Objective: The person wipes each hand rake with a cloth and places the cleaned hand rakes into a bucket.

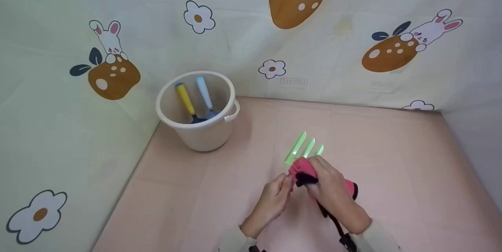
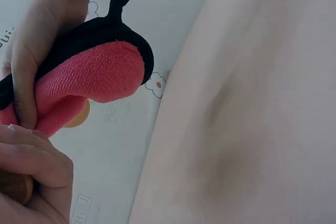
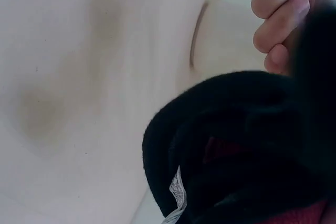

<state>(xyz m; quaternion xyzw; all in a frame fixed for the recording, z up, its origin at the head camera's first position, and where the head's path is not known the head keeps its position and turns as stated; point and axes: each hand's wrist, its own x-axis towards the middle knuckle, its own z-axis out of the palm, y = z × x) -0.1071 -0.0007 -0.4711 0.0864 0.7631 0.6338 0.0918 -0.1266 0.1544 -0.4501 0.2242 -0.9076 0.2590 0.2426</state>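
A green three-pronged hand fork point(image 1: 296, 148) points up and away from me in the head view. My left hand point(image 1: 274, 195) grips its brown wooden handle point(image 2: 16, 186), which shows between the curled fingers in the left wrist view. A pink cloth with black trim point(image 2: 89, 72) is bunched in my right hand point(image 1: 331, 185), pressed around the fork just below the prongs. That part of the fork is hidden by the cloth. The cloth's black edge and a small white label point(image 3: 178, 192) fill the lower part of the right wrist view.
A white bucket point(image 1: 206, 136) stands at the back left of the pink-covered table point(image 1: 188, 189). Inside it lean two tools, one with a yellow handle point(image 1: 185, 99) and one with a light blue handle point(image 1: 204, 91). Printed sheeting point(image 1: 235, 48) walls the back and sides.
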